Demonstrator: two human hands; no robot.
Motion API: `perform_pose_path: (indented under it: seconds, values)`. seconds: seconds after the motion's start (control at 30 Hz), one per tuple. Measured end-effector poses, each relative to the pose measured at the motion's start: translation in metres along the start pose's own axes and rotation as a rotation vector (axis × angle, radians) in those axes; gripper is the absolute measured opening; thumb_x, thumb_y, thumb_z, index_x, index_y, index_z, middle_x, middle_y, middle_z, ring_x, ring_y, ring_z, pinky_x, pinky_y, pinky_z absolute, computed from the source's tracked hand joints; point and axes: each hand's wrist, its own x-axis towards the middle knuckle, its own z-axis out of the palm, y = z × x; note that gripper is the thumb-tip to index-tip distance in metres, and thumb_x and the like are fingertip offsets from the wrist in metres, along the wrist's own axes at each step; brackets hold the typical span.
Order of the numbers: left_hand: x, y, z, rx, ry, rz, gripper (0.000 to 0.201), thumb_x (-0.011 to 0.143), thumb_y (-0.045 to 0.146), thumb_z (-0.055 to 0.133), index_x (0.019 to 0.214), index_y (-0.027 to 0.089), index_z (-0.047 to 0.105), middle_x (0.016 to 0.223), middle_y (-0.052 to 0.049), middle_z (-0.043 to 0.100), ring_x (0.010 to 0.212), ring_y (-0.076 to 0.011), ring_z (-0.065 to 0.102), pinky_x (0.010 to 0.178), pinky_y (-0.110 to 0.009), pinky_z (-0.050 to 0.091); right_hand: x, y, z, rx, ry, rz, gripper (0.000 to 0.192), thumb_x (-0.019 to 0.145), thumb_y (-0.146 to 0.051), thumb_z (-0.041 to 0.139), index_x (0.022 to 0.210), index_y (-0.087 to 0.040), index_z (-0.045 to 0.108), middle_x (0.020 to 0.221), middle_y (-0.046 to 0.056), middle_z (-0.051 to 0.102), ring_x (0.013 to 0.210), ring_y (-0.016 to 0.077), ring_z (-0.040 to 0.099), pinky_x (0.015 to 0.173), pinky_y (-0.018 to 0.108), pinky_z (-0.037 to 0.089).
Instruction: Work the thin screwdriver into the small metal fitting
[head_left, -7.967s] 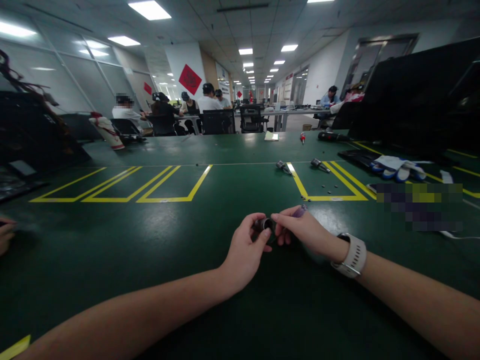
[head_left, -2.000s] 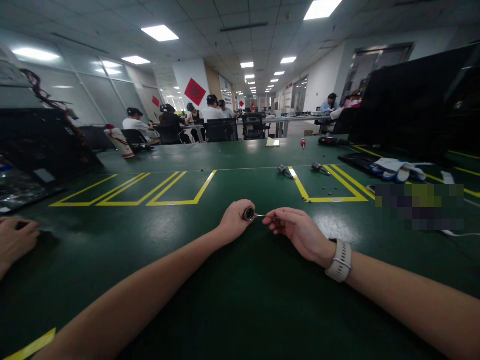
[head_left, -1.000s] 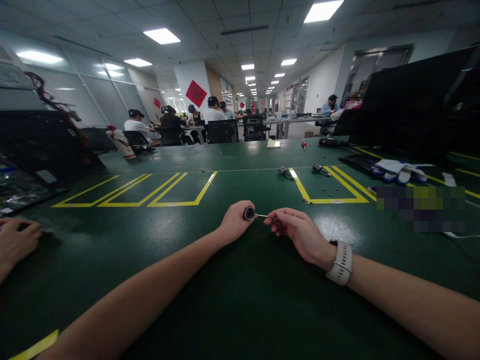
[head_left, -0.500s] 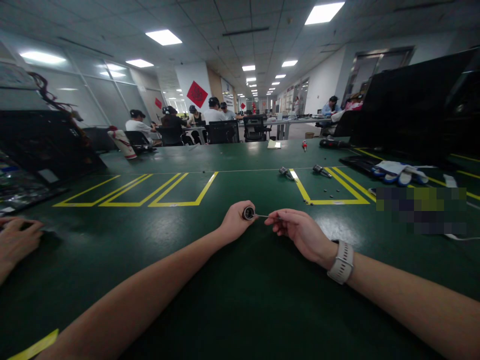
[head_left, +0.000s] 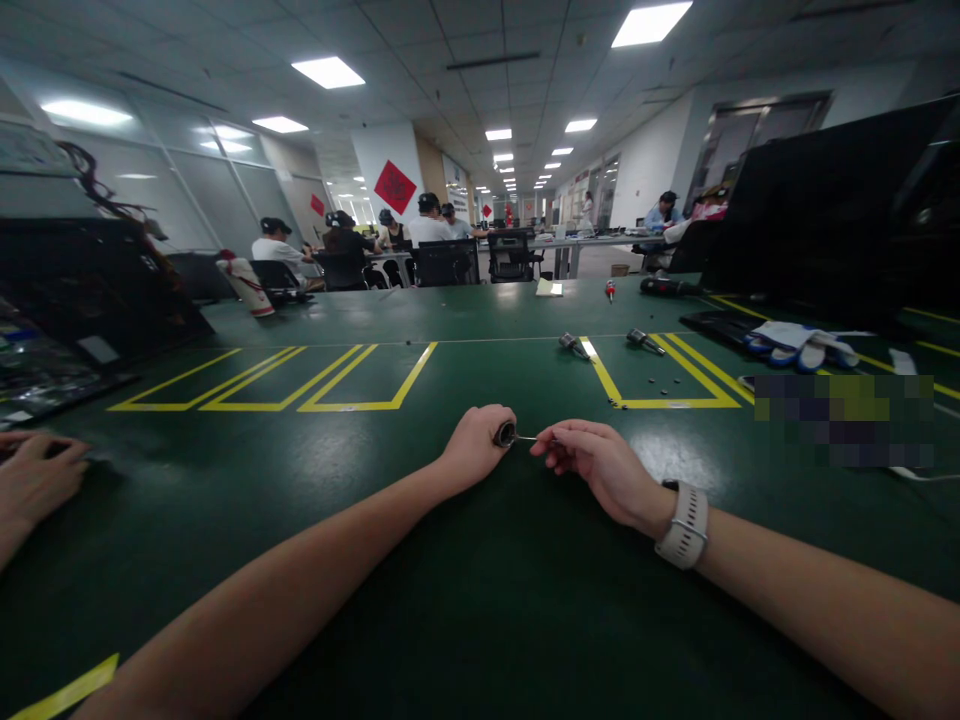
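My left hand [head_left: 474, 445] is closed round a dark, hollow cylindrical metal part [head_left: 505, 435], its round open end facing right and toward me. Between the fingertips of my right hand [head_left: 604, 465] is a thin metal rod [head_left: 526, 438], pinched and pointing left. The rod's tip meets the rim area of the part; whether it goes into it, I cannot tell. Beyond my right hand, two similar metal parts, one at the left [head_left: 574, 346] and one at the right [head_left: 644, 341], lie on the green table [head_left: 495, 375]. Several small dark pieces [head_left: 652, 380] are scattered nearer to me.
Yellow tape outlines [head_left: 352, 408] mark the table. At the right are blue-and-white gloves [head_left: 802, 345] and a black monitor [head_left: 832, 210]. A red-handled tool [head_left: 610, 291] lies farther back. Another person's hand [head_left: 41, 480] rests at the left edge. Several people sit in the background.
The part in my left hand has shifted slightly right and turned so its open end faces more to the right. My right hand has hardly moved, with the rod still in its fingers.
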Motion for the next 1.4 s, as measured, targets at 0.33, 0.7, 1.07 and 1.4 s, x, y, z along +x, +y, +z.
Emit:
perform_pose_path:
  seconds: [0.33, 0.7, 1.07, 1.4]
  values:
    - [0.003, 0.0, 0.001, -0.387, 0.087, -0.067, 0.017, 0.069, 0.021, 0.061, 0.063, 0.015, 0.047, 0.061, 0.005, 0.045, 0.057, -0.0088, 0.042, 0.056, -0.022, 0.034, 0.001, 0.003, -0.005, 0.073, -0.037, -0.01, 0.018, 0.079, -0.029, 0.056, 0.083, -0.017, 0.068, 0.088, 0.006, 0.068, 0.071, 0.0149, 0.053, 0.065, 0.031, 0.038]
    - [0.0, 0.0, 0.001, -0.047, 0.04, -0.085, 0.007, 0.073, 0.015, 0.057, 0.067, 0.016, 0.054, 0.065, 0.002, 0.051, 0.063, -0.0124, 0.048, 0.058, -0.025, 0.034, -0.004, -0.001, 0.005, -0.09, 0.029, -0.027, 0.017, 0.075, -0.031, 0.058, 0.076, -0.017, 0.068, 0.081, 0.006, 0.067, 0.067, 0.0156, 0.053, 0.064, 0.032, 0.037]
    - [0.001, 0.002, -0.001, -0.312, 0.05, -0.09, 0.014, 0.07, 0.02, 0.061, 0.063, 0.015, 0.05, 0.061, 0.005, 0.047, 0.058, -0.0097, 0.044, 0.056, -0.022, 0.034, 0.003, 0.003, -0.006, 0.091, -0.022, 0.029, 0.017, 0.077, -0.029, 0.057, 0.079, -0.017, 0.068, 0.083, 0.006, 0.068, 0.068, 0.0147, 0.053, 0.066, 0.031, 0.038]
    - [0.001, -0.001, 0.002, -0.04, 0.031, -0.084, 0.007, 0.072, 0.014, 0.057, 0.067, 0.017, 0.053, 0.065, 0.002, 0.052, 0.063, -0.0128, 0.048, 0.058, -0.025, 0.035, -0.002, 0.0, 0.003, -0.041, 0.031, -0.028, 0.016, 0.074, -0.031, 0.058, 0.075, -0.018, 0.067, 0.08, 0.006, 0.066, 0.069, 0.0159, 0.053, 0.065, 0.032, 0.037]
